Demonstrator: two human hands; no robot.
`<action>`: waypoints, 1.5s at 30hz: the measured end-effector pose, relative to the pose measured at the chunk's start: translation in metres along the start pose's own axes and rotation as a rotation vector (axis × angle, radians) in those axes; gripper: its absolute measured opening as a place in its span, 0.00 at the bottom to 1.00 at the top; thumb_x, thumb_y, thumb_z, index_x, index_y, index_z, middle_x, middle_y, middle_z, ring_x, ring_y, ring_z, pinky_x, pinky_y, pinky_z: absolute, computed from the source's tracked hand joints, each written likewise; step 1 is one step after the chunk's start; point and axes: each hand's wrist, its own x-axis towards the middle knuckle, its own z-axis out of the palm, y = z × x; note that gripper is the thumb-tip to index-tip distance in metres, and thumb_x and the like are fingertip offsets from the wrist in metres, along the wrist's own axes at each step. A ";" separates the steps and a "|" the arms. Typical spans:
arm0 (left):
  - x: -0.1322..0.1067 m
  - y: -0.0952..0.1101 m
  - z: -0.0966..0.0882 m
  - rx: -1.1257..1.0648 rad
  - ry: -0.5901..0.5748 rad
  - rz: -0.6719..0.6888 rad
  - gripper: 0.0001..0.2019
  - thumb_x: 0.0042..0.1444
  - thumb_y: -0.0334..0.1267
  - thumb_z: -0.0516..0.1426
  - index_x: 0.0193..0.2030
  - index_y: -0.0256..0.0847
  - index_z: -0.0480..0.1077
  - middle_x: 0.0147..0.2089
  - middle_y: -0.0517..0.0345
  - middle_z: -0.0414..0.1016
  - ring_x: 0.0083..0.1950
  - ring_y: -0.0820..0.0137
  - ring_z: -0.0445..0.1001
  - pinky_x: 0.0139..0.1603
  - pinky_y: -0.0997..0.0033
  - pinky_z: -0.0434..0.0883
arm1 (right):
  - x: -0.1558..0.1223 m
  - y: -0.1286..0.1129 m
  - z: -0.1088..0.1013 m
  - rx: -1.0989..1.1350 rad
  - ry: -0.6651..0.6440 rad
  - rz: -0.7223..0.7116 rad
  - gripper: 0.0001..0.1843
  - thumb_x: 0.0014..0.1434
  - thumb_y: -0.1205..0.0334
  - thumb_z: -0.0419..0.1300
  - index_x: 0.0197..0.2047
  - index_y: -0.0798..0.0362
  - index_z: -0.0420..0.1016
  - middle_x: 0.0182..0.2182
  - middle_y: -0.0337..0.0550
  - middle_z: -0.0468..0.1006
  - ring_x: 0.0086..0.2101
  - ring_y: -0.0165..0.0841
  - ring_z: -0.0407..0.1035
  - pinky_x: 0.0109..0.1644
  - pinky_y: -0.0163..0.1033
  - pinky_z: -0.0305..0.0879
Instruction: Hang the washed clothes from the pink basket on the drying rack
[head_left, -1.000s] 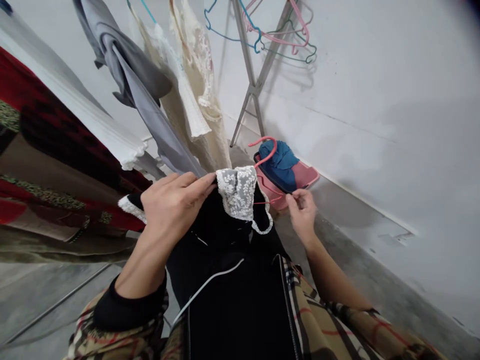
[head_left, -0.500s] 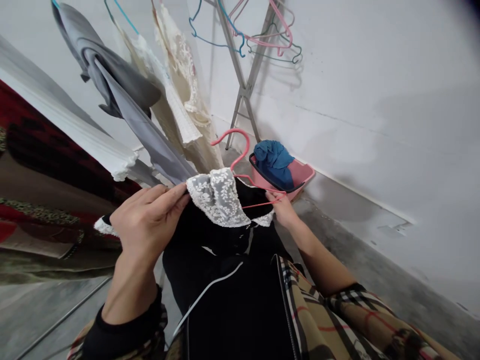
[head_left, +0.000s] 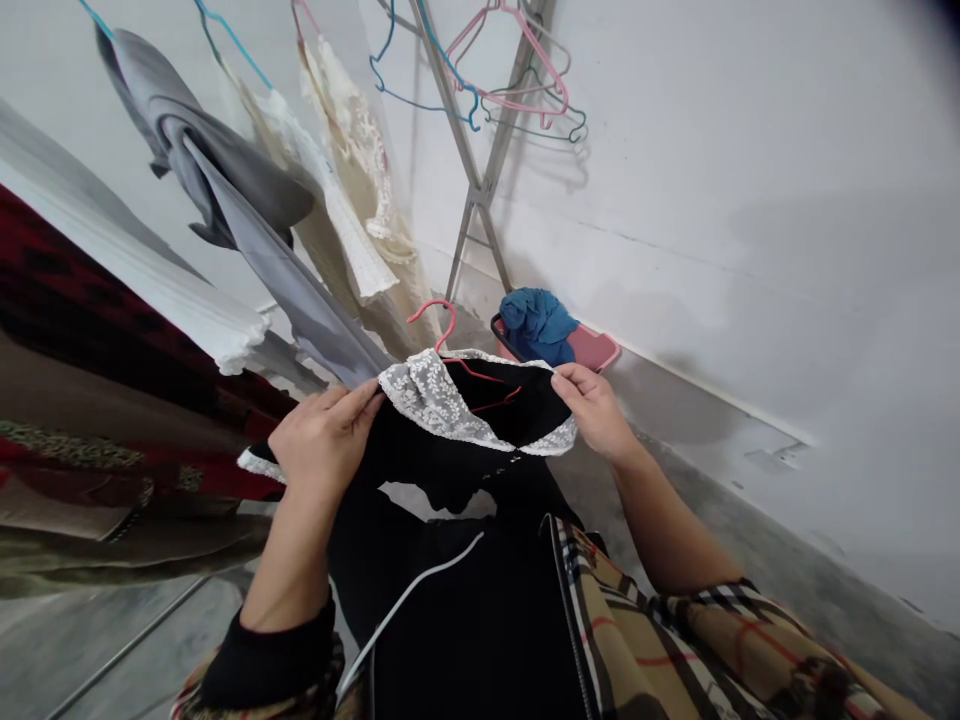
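Observation:
A black garment with a white lace collar (head_left: 442, 400) is stretched between my two hands. My left hand (head_left: 319, 430) pinches it at the shoulder, beside the left end of the lace. At the other side of the neckline, my right hand (head_left: 596, 405) grips the collar edge between thumb and fingers. Inside the neck opening lies a red-pink hanger (head_left: 491, 378); its hook sticks up past the back of the collar. The hanger's right arm shows within the opening, and its left part is hidden under the cloth. A lace-trimmed cuff hangs below my left hand.
Several garments hang at the left, among them a grey one (head_left: 232, 190) and a cream lace one (head_left: 367, 190). Spare hangers (head_left: 517, 60) hang on the metal rack (head_left: 480, 190). A pink basket (head_left: 600, 350) with blue cloth (head_left: 538, 325) stands by the wall.
My right hand has let go of the hanger's right end and taken hold of the collar edge. The neckline is spread wider, and the hanger's right end now sits inside it.

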 end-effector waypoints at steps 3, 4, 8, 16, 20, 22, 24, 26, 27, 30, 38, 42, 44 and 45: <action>-0.005 -0.001 0.004 -0.080 -0.042 -0.040 0.11 0.60 0.46 0.57 0.41 0.50 0.81 0.25 0.59 0.74 0.30 0.69 0.72 0.28 0.73 0.58 | -0.003 -0.014 0.003 -0.136 -0.131 -0.061 0.15 0.61 0.48 0.58 0.36 0.53 0.71 0.26 0.36 0.68 0.27 0.26 0.59 0.34 0.33 0.58; -0.006 -0.003 0.004 -0.119 -0.055 -0.064 0.11 0.60 0.46 0.57 0.41 0.50 0.81 0.26 0.59 0.75 0.31 0.69 0.73 0.28 0.74 0.59 | -0.002 -0.017 0.003 -0.171 -0.144 -0.080 0.15 0.62 0.49 0.57 0.36 0.53 0.71 0.26 0.36 0.68 0.28 0.26 0.59 0.34 0.33 0.58; -0.012 -0.012 -0.003 -0.245 -0.084 -0.137 0.11 0.57 0.47 0.58 0.42 0.51 0.81 0.30 0.60 0.80 0.33 0.68 0.76 0.30 0.74 0.63 | 0.003 -0.024 -0.001 -0.214 -0.050 -0.077 0.15 0.63 0.49 0.56 0.37 0.53 0.71 0.29 0.38 0.71 0.30 0.27 0.61 0.35 0.33 0.58; -0.017 0.011 0.009 -0.213 -0.140 -0.157 0.10 0.57 0.44 0.59 0.41 0.50 0.81 0.28 0.59 0.79 0.31 0.69 0.75 0.28 0.74 0.59 | -0.003 -0.031 0.020 -0.252 -0.126 -0.143 0.13 0.64 0.52 0.54 0.37 0.53 0.70 0.27 0.37 0.69 0.28 0.26 0.61 0.34 0.32 0.58; -0.027 0.021 0.033 -0.208 -0.114 -0.262 0.11 0.58 0.43 0.58 0.43 0.49 0.81 0.31 0.58 0.80 0.34 0.67 0.76 0.30 0.73 0.61 | -0.018 -0.037 0.037 -0.294 -0.319 -0.220 0.12 0.65 0.55 0.54 0.38 0.54 0.71 0.28 0.38 0.72 0.29 0.26 0.64 0.34 0.31 0.61; -0.032 0.015 0.046 -0.297 -0.074 -0.299 0.12 0.58 0.43 0.57 0.44 0.47 0.81 0.31 0.58 0.80 0.35 0.67 0.76 0.34 0.72 0.65 | -0.024 -0.042 0.037 -0.350 -0.493 -0.263 0.11 0.64 0.56 0.56 0.40 0.55 0.73 0.28 0.39 0.73 0.28 0.26 0.65 0.33 0.31 0.62; -0.037 0.004 0.057 -0.425 -0.011 -0.308 0.13 0.58 0.44 0.57 0.43 0.44 0.81 0.30 0.57 0.79 0.35 0.67 0.75 0.37 0.71 0.67 | -0.025 -0.048 0.030 -0.381 -0.585 -0.337 0.10 0.64 0.58 0.57 0.44 0.54 0.75 0.32 0.42 0.76 0.29 0.27 0.68 0.33 0.31 0.65; -0.039 -0.007 0.062 -0.542 0.064 -0.296 0.13 0.57 0.45 0.58 0.42 0.42 0.81 0.29 0.58 0.78 0.33 0.68 0.74 0.37 0.70 0.69 | -0.020 -0.054 0.015 -0.408 -0.439 -0.462 0.10 0.64 0.61 0.57 0.46 0.52 0.76 0.38 0.45 0.78 0.35 0.29 0.72 0.37 0.33 0.68; -0.038 -0.012 0.063 -0.586 0.096 -0.282 0.13 0.57 0.45 0.58 0.41 0.41 0.81 0.28 0.58 0.77 0.32 0.69 0.74 0.37 0.71 0.69 | -0.015 -0.056 0.006 -0.441 -0.293 -0.529 0.10 0.64 0.62 0.56 0.47 0.52 0.76 0.41 0.47 0.78 0.39 0.31 0.72 0.41 0.35 0.70; -0.035 -0.021 0.059 -0.653 0.163 -0.228 0.12 0.55 0.45 0.60 0.39 0.41 0.81 0.25 0.60 0.74 0.29 0.71 0.71 0.35 0.71 0.69 | 0.004 -0.055 -0.020 -0.639 0.050 -0.637 0.15 0.63 0.60 0.58 0.53 0.51 0.73 0.49 0.51 0.76 0.51 0.40 0.70 0.55 0.46 0.67; -0.027 -0.017 0.044 -0.655 0.193 -0.193 0.10 0.55 0.43 0.61 0.39 0.42 0.81 0.24 0.62 0.73 0.27 0.72 0.70 0.33 0.73 0.68 | 0.024 -0.044 -0.034 -0.721 -0.408 -0.428 0.19 0.70 0.55 0.45 0.50 0.53 0.74 0.41 0.47 0.80 0.42 0.35 0.74 0.45 0.38 0.68; -0.025 -0.005 0.039 -0.638 0.138 -0.124 0.09 0.57 0.41 0.59 0.38 0.42 0.81 0.23 0.62 0.72 0.27 0.73 0.69 0.32 0.74 0.66 | 0.019 -0.052 -0.017 -0.738 -0.398 -0.473 0.20 0.71 0.55 0.45 0.41 0.54 0.75 0.35 0.46 0.79 0.38 0.34 0.73 0.43 0.37 0.64; -0.023 0.003 0.037 -0.609 0.082 -0.071 0.09 0.58 0.41 0.59 0.39 0.43 0.81 0.23 0.62 0.70 0.27 0.74 0.68 0.31 0.74 0.65 | 0.016 -0.060 -0.007 -0.748 -0.438 -0.494 0.20 0.71 0.55 0.45 0.40 0.54 0.75 0.35 0.45 0.78 0.38 0.33 0.72 0.43 0.37 0.63; -0.021 0.006 0.036 -0.596 0.056 -0.048 0.09 0.59 0.41 0.59 0.39 0.43 0.81 0.23 0.63 0.70 0.26 0.74 0.67 0.31 0.74 0.64 | 0.015 -0.063 -0.002 -0.739 -0.457 -0.501 0.20 0.71 0.55 0.45 0.40 0.54 0.75 0.34 0.45 0.78 0.37 0.33 0.72 0.42 0.36 0.63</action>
